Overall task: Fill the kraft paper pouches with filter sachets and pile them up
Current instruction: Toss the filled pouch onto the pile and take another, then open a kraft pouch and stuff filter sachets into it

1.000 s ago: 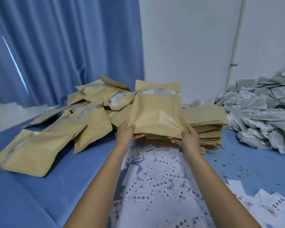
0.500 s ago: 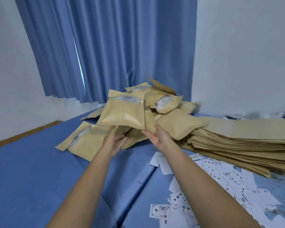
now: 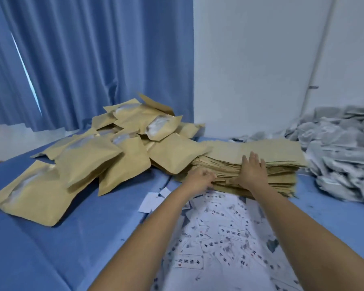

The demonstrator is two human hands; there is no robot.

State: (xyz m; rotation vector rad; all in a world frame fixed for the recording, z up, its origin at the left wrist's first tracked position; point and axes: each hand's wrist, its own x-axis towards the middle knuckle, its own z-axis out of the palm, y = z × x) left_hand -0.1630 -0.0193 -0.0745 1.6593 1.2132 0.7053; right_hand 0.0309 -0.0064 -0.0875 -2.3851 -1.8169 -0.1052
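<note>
Motion blur smears most of the frame. Your left hand (image 3: 200,178) is at the near left corner of the stack of flat kraft pouches (image 3: 277,150), fingers curled in against the edges. I cannot tell whether they pinch a pouch or just touch the stack. The fingertips are hidden against the paper.

Your right hand (image 3: 253,173) is clearer: palm against the stack's front edge, fingers straight and spread apart, lying over the top pouch. Both forearms run in from the bottom edge, elbows cut off.

The stack sits centre right of the frame on the blue sheet (image 3: 40,248). Its right end is hidden behind the grey heap of filter sachets (image 3: 340,150), which is cut off by the right edge and too blurred to make out single sachets. The loose pile of filled pouches (image 3: 105,162) spreads across the left and centre, overlapping the stack's left end; some mouths show white contents.

Printed paper slips (image 3: 219,238) lie under your arms at lower centre, text unreadable. The blue curtain (image 3: 93,59) fills the upper left.
</note>
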